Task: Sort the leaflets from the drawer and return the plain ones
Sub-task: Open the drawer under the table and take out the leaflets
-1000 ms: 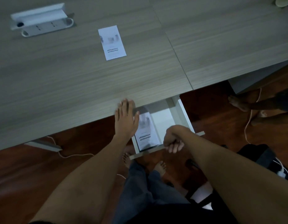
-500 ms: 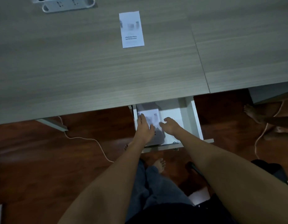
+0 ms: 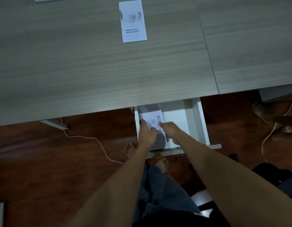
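Head view, only one available: one printed leaflet (image 3: 133, 21) is laid flat on the desk top (image 3: 76, 71), well apart from everything else, so at least one item can be judged as sorted out. The drawer (image 3: 178, 115) under the desk edge is pulled open. A leaflet stack (image 3: 152, 119) is seen at its left side, top sheet printed; how many sheets lie under it cannot be told.

The left hand (image 3: 146, 133) is pressed on the stack's left edge, fingers extended, not clearly pinched on anything. The right hand (image 3: 169, 130) is laid on the stack's right part, fingers curled down onto the paper; a firm grip cannot be confirmed because of blur.

Progress is judged early-to-mid: the stack has not yet been lifted out, no plain leaflet is identifiable, and the return step is judged not started. The rest of the drawer looks bare.
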Demonstrator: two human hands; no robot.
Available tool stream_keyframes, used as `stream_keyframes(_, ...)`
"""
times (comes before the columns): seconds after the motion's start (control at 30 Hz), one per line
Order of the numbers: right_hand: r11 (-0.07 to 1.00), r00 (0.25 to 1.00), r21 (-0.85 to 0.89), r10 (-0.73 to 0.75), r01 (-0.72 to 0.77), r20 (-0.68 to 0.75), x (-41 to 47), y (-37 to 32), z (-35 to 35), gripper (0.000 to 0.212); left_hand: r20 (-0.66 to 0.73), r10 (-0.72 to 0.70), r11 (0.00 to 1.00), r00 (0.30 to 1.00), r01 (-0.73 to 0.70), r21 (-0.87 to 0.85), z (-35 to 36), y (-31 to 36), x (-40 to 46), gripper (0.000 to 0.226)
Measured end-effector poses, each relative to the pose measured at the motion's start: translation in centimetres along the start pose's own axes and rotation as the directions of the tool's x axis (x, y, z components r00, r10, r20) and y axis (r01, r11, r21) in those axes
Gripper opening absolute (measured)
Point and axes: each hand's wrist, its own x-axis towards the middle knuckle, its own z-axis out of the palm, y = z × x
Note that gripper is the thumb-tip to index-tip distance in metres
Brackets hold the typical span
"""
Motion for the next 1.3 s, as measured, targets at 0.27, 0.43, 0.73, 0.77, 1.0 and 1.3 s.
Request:
stream_keyframes(0.27, 0.998, 0.990, 0.052, -0.032, 0.039, -0.136, 0.0, 1.0, 1.1, 0.051, -0.014, -0.007, 0.998, 1.000, 0.007, -0.059, 0.3, -0.2, 0.1, 0.073)
stream_keyframes(0.43, 0.986, 0.996, 0.145, -0.071, 0.080, -0.062, -0.5, 0.7, 2.3, 0.066, 0.019, -0.002, 0.997, 1.000, 0.003, -0.080, 0.0, -0.1, 0.1, 0.074)
stream_keyframes(0.73, 0.981, 0.972, -0.061, -0.190, 0.183, -0.138, -3.6, -0.9, 1.5, 0.050, -0.122, 0.185, 0.982, 0.975, -0.189, -0.026, -1.9, -0.2, -1.6, 0.030)
stream_keyframes(0.77, 0.983, 0.972, -0.027, -0.185, 0.183, -0.145, -4.0, -1.2, 1.0, 0.049, -0.188, 0.226, 0.974, 0.956, -0.224, 0.032, -2.3, 0.0, -1.8, 0.029)
stream_keyframes(1.0, 0.966, 0.985, 0.200, -0.145, 0.162, -0.097, -7.3, -0.7, -1.1, 0.036, 0.014, -0.030, 0.962, 0.999, 0.033, -0.273, -3.1, 1.5, -3.0, 0.057)
stream_keyframes(1.3, 0.941, 0.974, 0.259, -0.198, 0.220, -0.108, -12.0, 3.2, 0.4, 0.027, 0.066, -0.073, 0.813, 0.995, 0.098, -0.575, -2.4, -1.1, -7.6, 0.047)
